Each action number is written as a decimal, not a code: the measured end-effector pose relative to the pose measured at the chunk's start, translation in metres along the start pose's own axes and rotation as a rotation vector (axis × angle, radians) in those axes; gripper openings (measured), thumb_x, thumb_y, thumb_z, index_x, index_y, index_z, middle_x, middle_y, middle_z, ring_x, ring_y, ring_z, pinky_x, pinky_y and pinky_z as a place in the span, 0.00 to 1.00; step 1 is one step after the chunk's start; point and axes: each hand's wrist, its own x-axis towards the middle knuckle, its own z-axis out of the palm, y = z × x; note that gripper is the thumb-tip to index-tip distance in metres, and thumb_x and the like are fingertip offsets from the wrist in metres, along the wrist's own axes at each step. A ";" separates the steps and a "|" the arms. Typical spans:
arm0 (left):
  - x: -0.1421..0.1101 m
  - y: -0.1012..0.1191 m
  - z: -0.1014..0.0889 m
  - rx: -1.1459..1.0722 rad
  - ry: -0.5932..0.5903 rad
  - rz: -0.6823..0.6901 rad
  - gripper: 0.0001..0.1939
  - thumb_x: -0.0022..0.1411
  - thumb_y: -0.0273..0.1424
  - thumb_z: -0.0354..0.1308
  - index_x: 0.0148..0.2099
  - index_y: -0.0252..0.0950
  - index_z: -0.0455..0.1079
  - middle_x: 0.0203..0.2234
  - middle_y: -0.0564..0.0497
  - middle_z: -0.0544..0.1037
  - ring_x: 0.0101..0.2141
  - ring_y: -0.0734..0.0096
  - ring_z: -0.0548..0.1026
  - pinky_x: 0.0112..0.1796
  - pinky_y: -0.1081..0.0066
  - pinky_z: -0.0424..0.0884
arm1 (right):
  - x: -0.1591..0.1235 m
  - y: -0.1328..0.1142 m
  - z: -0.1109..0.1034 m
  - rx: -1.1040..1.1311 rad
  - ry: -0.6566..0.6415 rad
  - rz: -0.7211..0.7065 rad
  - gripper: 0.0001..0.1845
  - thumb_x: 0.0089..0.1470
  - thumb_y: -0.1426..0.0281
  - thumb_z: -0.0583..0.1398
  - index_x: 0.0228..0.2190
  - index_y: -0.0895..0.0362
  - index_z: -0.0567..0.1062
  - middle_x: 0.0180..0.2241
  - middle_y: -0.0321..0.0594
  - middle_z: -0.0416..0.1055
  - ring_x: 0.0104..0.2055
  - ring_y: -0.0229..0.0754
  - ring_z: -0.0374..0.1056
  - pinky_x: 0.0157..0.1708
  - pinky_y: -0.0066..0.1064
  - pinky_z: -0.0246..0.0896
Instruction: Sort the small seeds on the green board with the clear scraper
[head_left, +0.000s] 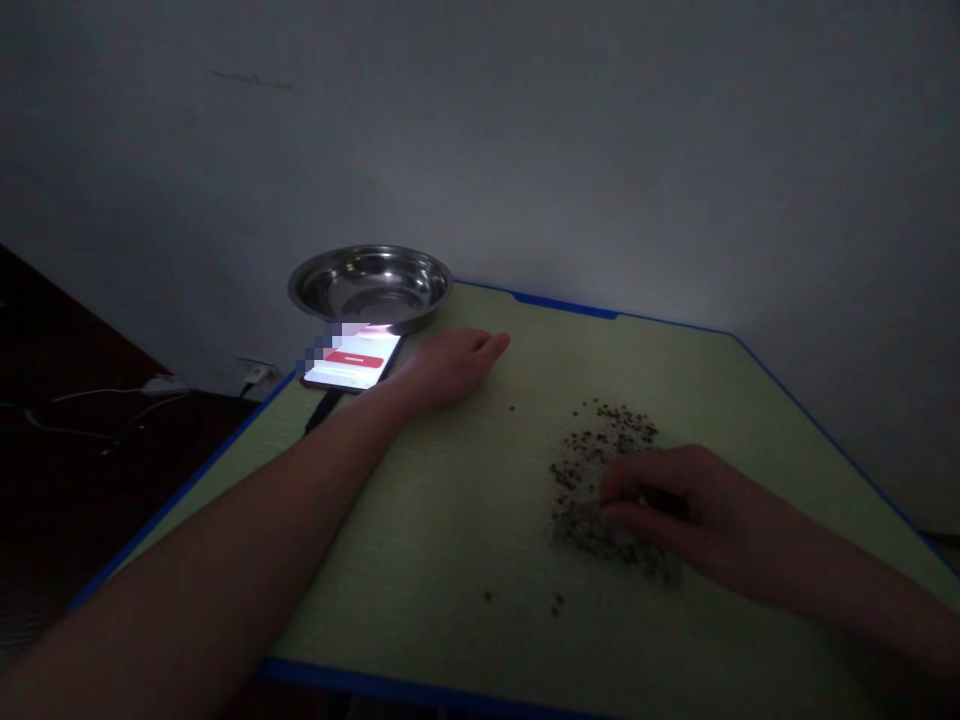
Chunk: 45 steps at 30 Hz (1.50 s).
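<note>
A spread of small dark and pale grains (600, 440) lies on the right half of the pale green table (435, 530). Over its right side is my right hand (675, 495), thumb and fingertips pinched together at the grains; whatever they hold is too small to make out. My left hand (457, 365) rests on the table beside the phone, its fingers curled closed and partly hidden, so their contents do not show. A few stray grains (556, 604) lie apart, nearer the front edge.
At the far left corner stands a shiny steel basin (371, 290). In front of it lies a lit phone (352, 360) with a dark cable (322, 412). Blue edging (675, 322) rims the table, and a grey wall (600, 150) rises behind. White cords (142, 395) lie at left.
</note>
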 end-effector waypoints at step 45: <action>0.000 -0.001 -0.001 0.033 -0.019 0.033 0.28 0.63 0.49 0.37 0.32 0.37 0.71 0.27 0.47 0.75 0.28 0.65 0.70 0.31 0.68 0.62 | 0.012 -0.041 0.004 -0.063 0.000 -0.136 0.08 0.56 0.65 0.58 0.29 0.55 0.75 0.24 0.32 0.72 0.25 0.32 0.63 0.26 0.25 0.51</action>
